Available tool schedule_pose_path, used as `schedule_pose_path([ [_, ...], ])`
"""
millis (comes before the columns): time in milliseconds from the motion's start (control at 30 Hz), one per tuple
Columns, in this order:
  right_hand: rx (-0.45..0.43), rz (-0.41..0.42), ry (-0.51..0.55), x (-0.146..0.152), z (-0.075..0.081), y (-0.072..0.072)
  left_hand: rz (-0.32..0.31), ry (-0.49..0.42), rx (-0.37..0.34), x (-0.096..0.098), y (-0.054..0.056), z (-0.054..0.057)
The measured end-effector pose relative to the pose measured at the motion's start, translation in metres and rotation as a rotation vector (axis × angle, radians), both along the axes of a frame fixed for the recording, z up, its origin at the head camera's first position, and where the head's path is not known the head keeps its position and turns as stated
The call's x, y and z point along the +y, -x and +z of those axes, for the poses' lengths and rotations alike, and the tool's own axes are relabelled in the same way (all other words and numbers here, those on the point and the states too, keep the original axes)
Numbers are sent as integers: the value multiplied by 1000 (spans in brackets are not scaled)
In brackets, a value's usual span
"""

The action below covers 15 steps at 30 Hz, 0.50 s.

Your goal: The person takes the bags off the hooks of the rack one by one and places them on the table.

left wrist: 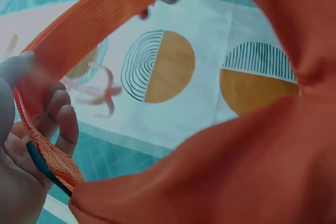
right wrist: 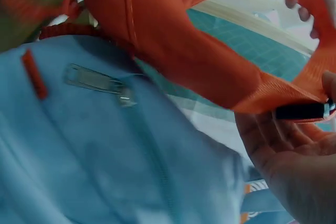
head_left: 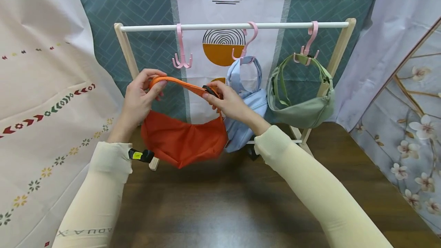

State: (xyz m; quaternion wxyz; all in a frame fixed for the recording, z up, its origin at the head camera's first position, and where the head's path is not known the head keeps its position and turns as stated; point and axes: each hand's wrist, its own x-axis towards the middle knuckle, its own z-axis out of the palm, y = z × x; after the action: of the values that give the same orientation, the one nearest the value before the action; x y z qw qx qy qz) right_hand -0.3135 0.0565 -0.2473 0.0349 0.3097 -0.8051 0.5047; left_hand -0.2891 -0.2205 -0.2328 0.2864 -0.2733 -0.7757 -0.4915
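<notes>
An orange shoulder bag (head_left: 184, 137) hangs below both hands, its strap (head_left: 182, 83) stretched between them. My left hand (head_left: 139, 93) pinches the strap's left end between thumb and fingers. With thumb and fingers my right hand (head_left: 225, 100) grips the strap's right end, beside a black buckle (right wrist: 302, 110). Behind the right hand a light blue bag (head_left: 253, 102) hangs from a pink hook. A pink hook (head_left: 181, 54) with several prongs dangles bare from the rail, above and between the hands.
A wooden-ended rack carries a white rail (head_left: 217, 26) across the back. At its right, a green bag (head_left: 304, 112) hangs from another pink hook (head_left: 310, 43). Patterned cloths (head_left: 44, 68) line the sides and back. The brown wooden surface (head_left: 213, 202) lies below the rack.
</notes>
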Motion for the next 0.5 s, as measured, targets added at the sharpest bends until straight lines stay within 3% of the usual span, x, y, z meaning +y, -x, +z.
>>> schedule_pose_path([
  [267,-61,96,-63,-3,-33,-13,-28,0,9,9,-4,13],
  [500,-96,92,-165,-6,-77,-24,-10,-53,29,5,-8,21],
])
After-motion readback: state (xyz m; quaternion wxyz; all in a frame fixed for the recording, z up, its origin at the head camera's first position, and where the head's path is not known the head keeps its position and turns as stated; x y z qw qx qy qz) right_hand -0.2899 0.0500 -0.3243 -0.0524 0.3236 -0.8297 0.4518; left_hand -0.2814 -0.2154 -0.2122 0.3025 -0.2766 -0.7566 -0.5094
